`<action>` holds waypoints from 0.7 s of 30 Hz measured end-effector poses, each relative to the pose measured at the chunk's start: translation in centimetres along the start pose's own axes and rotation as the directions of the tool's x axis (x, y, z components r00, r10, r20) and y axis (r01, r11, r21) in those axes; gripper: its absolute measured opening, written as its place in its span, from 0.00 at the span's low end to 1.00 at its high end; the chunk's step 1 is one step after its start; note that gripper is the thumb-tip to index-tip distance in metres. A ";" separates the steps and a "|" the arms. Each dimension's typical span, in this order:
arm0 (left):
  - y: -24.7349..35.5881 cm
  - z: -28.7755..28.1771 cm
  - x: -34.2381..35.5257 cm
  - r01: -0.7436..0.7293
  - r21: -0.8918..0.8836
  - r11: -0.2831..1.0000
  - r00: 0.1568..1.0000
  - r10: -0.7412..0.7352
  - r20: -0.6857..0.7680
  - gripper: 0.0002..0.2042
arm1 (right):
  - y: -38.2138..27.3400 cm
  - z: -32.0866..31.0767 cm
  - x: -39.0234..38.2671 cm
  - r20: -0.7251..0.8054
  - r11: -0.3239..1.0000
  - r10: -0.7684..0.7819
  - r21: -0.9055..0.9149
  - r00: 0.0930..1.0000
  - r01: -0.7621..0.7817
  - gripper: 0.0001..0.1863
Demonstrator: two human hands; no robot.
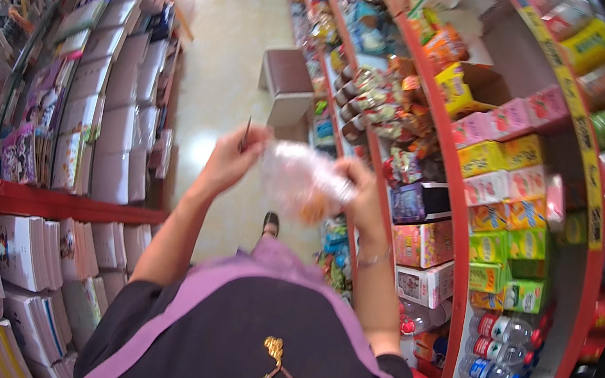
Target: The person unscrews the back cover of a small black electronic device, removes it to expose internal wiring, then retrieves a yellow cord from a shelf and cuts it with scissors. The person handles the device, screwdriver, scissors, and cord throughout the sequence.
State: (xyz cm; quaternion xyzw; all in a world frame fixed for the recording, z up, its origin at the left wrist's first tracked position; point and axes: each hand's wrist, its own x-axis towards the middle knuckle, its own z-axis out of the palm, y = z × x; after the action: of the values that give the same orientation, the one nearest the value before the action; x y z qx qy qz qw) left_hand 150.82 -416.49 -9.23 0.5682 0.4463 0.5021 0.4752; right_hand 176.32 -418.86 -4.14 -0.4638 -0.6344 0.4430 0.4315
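Note:
A translucent, pinkish-white plastic bag [293, 176], with something orange low inside it, hangs between my hands at the middle of the head view. My left hand [239, 151] is closed at the bag's upper left corner, with a thin dark stick-like object upright at its fingertips; I cannot make out what that object is. My right hand [358, 190] is closed on the bunched right side of the bag.
Shelves of books and stationery [110, 79] line the left. Red-edged shelves [456, 193] of packaged snacks, drink cartons and bottles line the right. A brown-topped stool [287, 72] stands on the pale tiled floor [230, 19] against the right shelves. My shoe [271, 224] shows below the bag.

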 end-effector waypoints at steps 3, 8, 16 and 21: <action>0.9 -3.1 4.9 -0.012 0.089 0.996 0.936 0.043 -0.351 0.13 | 1.5 0.2 8.5 0.017 0.982 0.055 0.182 0.998 -0.057 0.12; 4.1 -7.5 12.4 0.084 0.261 0.962 0.915 0.029 -0.402 0.11 | 3.8 3.9 22.1 0.163 0.983 -0.179 -0.005 0.970 0.182 0.10; -2.5 -16.6 25.9 0.103 0.459 0.882 0.962 0.029 -0.272 0.13 | 5.4 14.7 39.8 0.441 0.879 -0.367 -0.124 0.819 0.461 0.03; -6.4 -25.0 35.0 0.121 0.631 0.767 0.934 0.127 -0.333 0.09 | 7.0 18.7 51.0 0.473 0.900 -0.236 -0.222 0.849 0.374 0.06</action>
State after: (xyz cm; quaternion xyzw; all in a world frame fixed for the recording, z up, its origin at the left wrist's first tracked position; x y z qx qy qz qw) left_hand 129.16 -378.75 -9.32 0.5962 0.6682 0.4144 0.1624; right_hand 149.75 -371.11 -8.31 -0.3059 -0.8414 0.3563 0.2676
